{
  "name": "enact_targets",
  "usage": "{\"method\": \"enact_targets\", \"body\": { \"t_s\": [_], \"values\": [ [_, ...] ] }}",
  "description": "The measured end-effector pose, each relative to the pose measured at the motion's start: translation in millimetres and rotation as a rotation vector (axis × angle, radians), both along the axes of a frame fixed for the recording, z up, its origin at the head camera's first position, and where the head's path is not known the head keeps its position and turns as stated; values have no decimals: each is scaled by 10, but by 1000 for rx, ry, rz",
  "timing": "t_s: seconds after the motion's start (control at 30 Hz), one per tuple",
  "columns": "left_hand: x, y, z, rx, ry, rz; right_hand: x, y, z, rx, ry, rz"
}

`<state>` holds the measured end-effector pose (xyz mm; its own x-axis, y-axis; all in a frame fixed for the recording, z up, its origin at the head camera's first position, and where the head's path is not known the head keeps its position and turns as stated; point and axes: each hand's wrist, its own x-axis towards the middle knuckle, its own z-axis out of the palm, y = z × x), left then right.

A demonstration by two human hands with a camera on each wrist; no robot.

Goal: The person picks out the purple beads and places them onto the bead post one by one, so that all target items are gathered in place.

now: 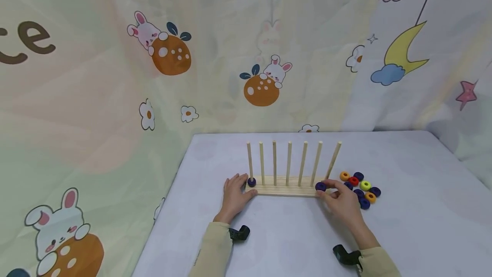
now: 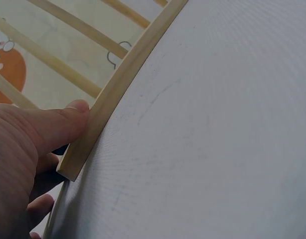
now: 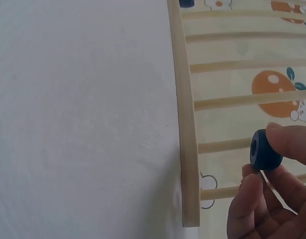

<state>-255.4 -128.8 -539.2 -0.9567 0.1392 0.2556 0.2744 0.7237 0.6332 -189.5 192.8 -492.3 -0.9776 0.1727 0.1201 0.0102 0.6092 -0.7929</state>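
Observation:
A light wooden base (image 1: 286,190) with a row of several upright pegs (image 1: 289,163) stands on the table. One dark blue bead (image 1: 251,182) sits at the foot of the leftmost peg. My left hand (image 1: 234,195) grips the base's left end, its thumb on the front edge in the left wrist view. Between thumb and fingers, my right hand (image 1: 342,202) pinches another dark blue bead (image 3: 265,150) near the base's right end. That bead's hole shows in the right wrist view, and it is off the pegs.
To the right of the base lies a loose group of beads: blue ones (image 1: 364,203), orange ones (image 1: 370,197), a red one (image 1: 353,181) and a yellow one (image 1: 365,185). A white cloth covers the table (image 1: 423,225). Behind it hangs a printed curtain (image 1: 215,54).

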Motion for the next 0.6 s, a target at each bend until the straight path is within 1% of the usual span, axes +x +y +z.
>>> {"method": "enact_targets", "body": {
  "t_s": [0.17,0.27,0.4,0.6],
  "values": [
    [-13,12,-4,-11,-12,7,-46,-33,-22,42,55,8],
    [-26,10,-3,-18,-12,9,-80,-68,-10,46,69,21],
    [-19,2,2,-18,-11,15,-111,-139,49,31,73,53],
    [-9,-3,-13,2,-16,8,-150,-254,154,19,80,77]
  ]
}}
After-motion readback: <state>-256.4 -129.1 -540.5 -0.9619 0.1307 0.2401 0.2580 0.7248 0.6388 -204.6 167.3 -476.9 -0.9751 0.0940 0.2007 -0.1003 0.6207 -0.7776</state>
